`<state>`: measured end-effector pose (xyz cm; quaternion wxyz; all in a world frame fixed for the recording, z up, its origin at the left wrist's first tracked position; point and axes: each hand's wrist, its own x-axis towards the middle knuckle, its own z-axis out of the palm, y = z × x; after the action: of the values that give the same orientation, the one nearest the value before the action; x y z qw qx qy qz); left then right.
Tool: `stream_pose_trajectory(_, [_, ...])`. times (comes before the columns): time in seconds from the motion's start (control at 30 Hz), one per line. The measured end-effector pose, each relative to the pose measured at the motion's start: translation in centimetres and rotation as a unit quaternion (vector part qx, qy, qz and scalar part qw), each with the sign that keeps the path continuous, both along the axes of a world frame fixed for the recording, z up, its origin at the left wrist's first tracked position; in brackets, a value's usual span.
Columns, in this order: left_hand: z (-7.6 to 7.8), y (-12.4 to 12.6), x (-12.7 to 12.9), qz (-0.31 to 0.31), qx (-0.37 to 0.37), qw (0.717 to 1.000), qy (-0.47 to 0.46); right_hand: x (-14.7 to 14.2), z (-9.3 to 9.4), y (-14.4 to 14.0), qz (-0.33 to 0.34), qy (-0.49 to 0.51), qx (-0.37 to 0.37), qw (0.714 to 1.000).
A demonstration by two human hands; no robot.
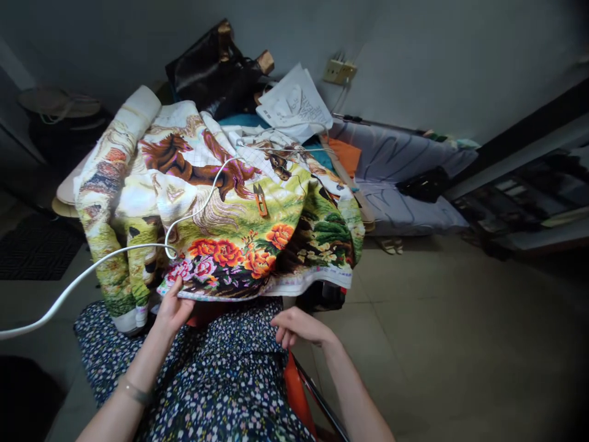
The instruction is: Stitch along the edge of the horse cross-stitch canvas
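A large cross-stitch cloth [239, 227] with horses and orange flowers is spread in front of me, its left part rolled up. My left hand [175, 310] grips its lower edge near the pink flowers, thumb on top and fingers underneath. Below the cloth's white border, apart from it, my right hand [299, 325] hovers over my lap with curled fingers; anything pinched in them is too small to make out. Orange-handled thread snips [261, 202] lie on the cloth's green area. A white cable [202, 209] loops across the cloth and runs off to the left.
Behind the cloth stand a dark bag [207, 73] and a white printed paper bag [297, 104]. A wall socket [339, 72] holds plugs. To the right is a low seat with a pale patterned cover [381, 153], a black bag [423, 184] on it. Tiled floor [442, 319] extends rightward.
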<state>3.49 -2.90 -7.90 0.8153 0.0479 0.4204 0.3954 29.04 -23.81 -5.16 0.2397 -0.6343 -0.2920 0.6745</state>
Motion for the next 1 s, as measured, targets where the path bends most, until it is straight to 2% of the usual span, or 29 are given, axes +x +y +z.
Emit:
stream_pose_trajectory(0.03, [0.0, -0.2, 0.1, -0.009, -0.005, 1.000, -0.002, 0.0, 1.4, 0.8, 0.062, 0.000, 0.029, 0.998])
stream_pose_trajectory(0.07, [0.0, -0.4, 0.2, -0.021, -0.013, 1.000, -0.001, 0.0, 2.8, 2.1, 0.080, 0.007, 0.085, 0.993])
stream_pose_trajectory(0.1, [-0.2, -0.8, 0.3, -0.032, -0.023, 0.999, 0.003, 0.2, 4.3, 3.8, 0.062, 0.003, 0.151, 0.987])
stream_pose_trajectory(0.13, [-0.4, -1.2, 0.3, -0.047, -0.032, 0.998, 0.013, 0.6, 5.7, 5.9, 0.017, -0.015, 0.222, 0.975])
stream_pose_trajectory(0.17, [-0.8, -1.7, 0.2, -0.075, -0.042, 0.996, 0.028, 1.1, 6.9, 8.3, -0.023, -0.052, 0.290, 0.955])
stream_pose_trajectory(0.2, [-1.1, -2.2, 0.0, -0.111, -0.051, 0.992, 0.041, 1.8, 7.8, 10.9, -0.085, -0.116, 0.349, 0.926])
stream_pose_trajectory(0.23, [-1.3, -2.7, -0.3, -0.150, -0.055, 0.986, 0.056, 2.5, 8.5, 13.4, -0.133, -0.213, 0.393, 0.885])
stream_pose_trajectory(0.27, [-1.4, -3.1, -0.7, -0.193, -0.078, 0.974, 0.086, 3.2, 8.8, 15.9, -0.169, -0.312, 0.432, 0.829])
stream_pose_trajectory(0.3, [-1.3, -3.5, -1.1, -0.213, -0.063, 0.969, 0.107, 3.8, 9.0, 18.1, -0.178, -0.385, 0.447, 0.787])
stream_pose_trajectory(0.33, [-0.9, -3.8, -1.7, -0.227, -0.049, 0.964, 0.128, 4.3, 9.0, 20.0, -0.178, -0.444, 0.442, 0.759])
stream_pose_trajectory(0.37, [-0.2, -4.0, -2.3, -0.236, -0.026, 0.960, 0.151, 4.6, 8.9, 21.6, -0.170, -0.483, 0.430, 0.744])
stream_pose_trajectory(0.43, [1.7, -3.6, -3.9, -0.242, 0.054, 0.949, 0.196, 5.0, 8.7, 23.7, -0.135, -0.523, 0.393, 0.744])
stream_pose_trajectory(0.47, [2.9, -3.1, -5.0, -0.239, 0.099, 0.938, 0.233, 5.1, 8.7, 24.3, -0.120, -0.526, 0.377, 0.753])
stream_pose_trajectory(0.5, [4.0, -2.2, -6.1, -0.220, 0.161, 0.921, 0.279, 5.2, 8.8, 24.7, -0.111, -0.519, 0.363, 0.766])
stream_pose_trajectory(0.53, [5.0, -1.1, -7.3, -0.166, 0.232, 0.892, 0.351, 5.3, 8.9, 24.8, -0.106, -0.501, 0.355, 0.782])
stream_pose_trajectory(0.57, [5.8, 0.3, -8.5, -0.105, 0.292, 0.848, 0.429, 5.4, 9.1, 24.9, -0.103, -0.482, 0.352, 0.796])
stream_pose_trajectory(0.6, [6.3, 1.9, -9.7, -0.046, 0.333, 0.792, 0.510, 5.6, 9.5, 24.9, -0.096, -0.460, 0.348, 0.811])
stream_pose_trajectory(0.67, [6.6, 5.6, -11.7, 0.060, 0.417, 0.662, 0.620, 6.1, 10.3, 24.6, -0.079, -0.374, 0.320, 0.867])
stream_pose_trajectory(0.7, [6.4, 7.4, -12.3, 0.082, 0.426, 0.632, 0.643, 6.4, 10.9, 24.5, -0.076, -0.308, 0.295, 0.901])
stream_pose_trajectory(0.73, [6.0, 9.0, -12.7, 0.083, 0.422, 0.636, 0.641, 6.9, 11.5, 24.3, -0.096, -0.218, 0.265, 0.934])
stream_pose_trajectory(0.77, [5.5, 10.4, -12.8, 0.055, 0.412, 0.676, 0.608, 7.6, 12.1, 24.2, -0.121, -0.155, 0.260, 0.945])
stream_pose_trajectory(0.8, [4.9, 11.6, -12.6, 0.009, 0.399, 0.738, 0.545, 8.4, 12.7, 24.1, -0.157, -0.129, 0.268, 0.942])
stream_pose_trajectory(0.83, [4.3, 12.5, -12.3, -0.031, 0.386, 0.783, 0.486, 9.5, 13.3, 24.1, -0.200, -0.125, 0.297, 0.925])
stream_pose_trajectory(0.87, [3.8, 13.1, -12.0, -0.058, 0.375, 0.809, 0.448, 10.7, 13.9, 24.2, -0.239, -0.130, 0.330, 0.904])
stream_pose_trajectory(0.9, [3.6, 13.6, -11.8, -0.074, 0.367, 0.823, 0.426, 12.1, 14.3, 24.3, -0.279, -0.139, 0.362, 0.878])
stream_pose_trajectory(0.93, [3.7, 13.9, -11.8, -0.077, 0.368, 0.820, 0.432, 13.7, 14.6, 24.4, -0.326, -0.146, 0.384, 0.852])
stream_pose_trajectory(0.97, [4.2, 14.1, -12.0, -0.071, 0.372, 0.802, 0.461, 15.3, 14.8, 24.6, -0.371, -0.158, 0.388, 0.828])
stream_pose_trajectory(1.0, [5.1, 14.2, -12.4, -0.070, 0.379, 0.773, 0.504, 16.9, 14.8, 24.7, -0.416, -0.171, 0.379, 0.809])
